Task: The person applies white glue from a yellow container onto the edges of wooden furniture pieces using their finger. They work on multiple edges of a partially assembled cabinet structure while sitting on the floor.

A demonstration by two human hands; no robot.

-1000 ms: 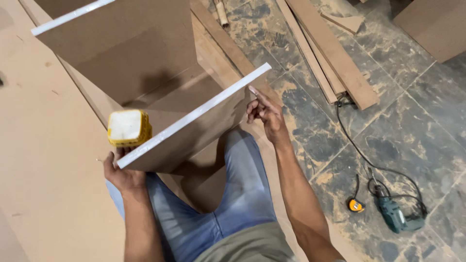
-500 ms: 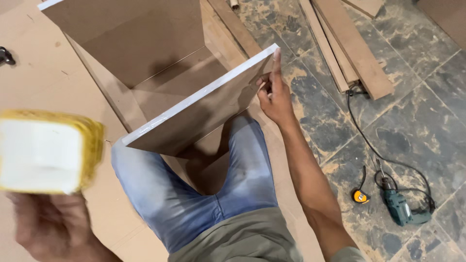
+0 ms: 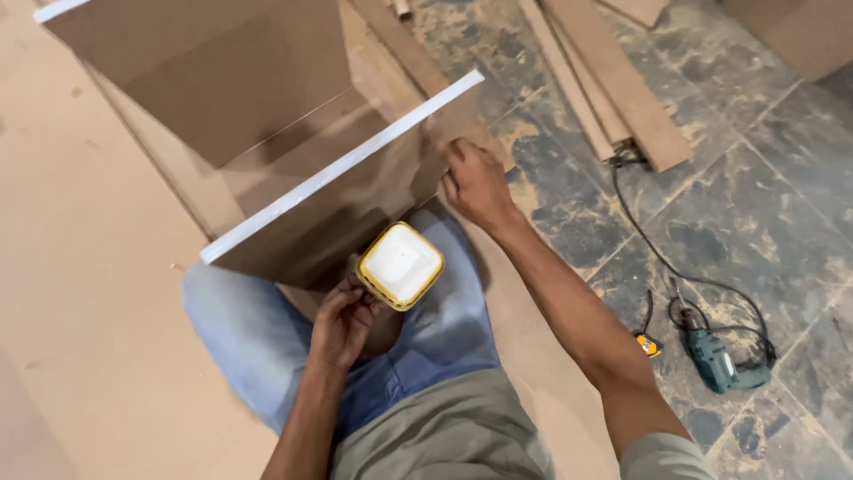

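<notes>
Gripping a square yellow plastic container with a flat white lid [image 3: 400, 265], left hand [image 3: 342, 322] wrapped around its lower side, fingers closed on it, held above the blue-jeaned lap [image 3: 444, 329] just below the near board. Pressing against the far end of the upright brown fibreboard panel with a white-banded top edge [image 3: 342, 164], right hand [image 3: 475, 182] with fingers curled at the panel's corner; how tightly closed, cannot tell. Standing behind it, a second matching brown panel [image 3: 213, 80], smooth and matte, part of an open box shape resting on a broad flat brown sheet [image 3: 80, 293]. Lying on the dusty mottled grey stone floor [image 3: 755, 204]: a stack of long narrow brown board strips [image 3: 613, 89], a green electric drill [image 3: 715, 360] with black cord [image 3: 649, 249], and a small yellow tape measure [image 3: 648, 345] beside the right forearm.
</notes>
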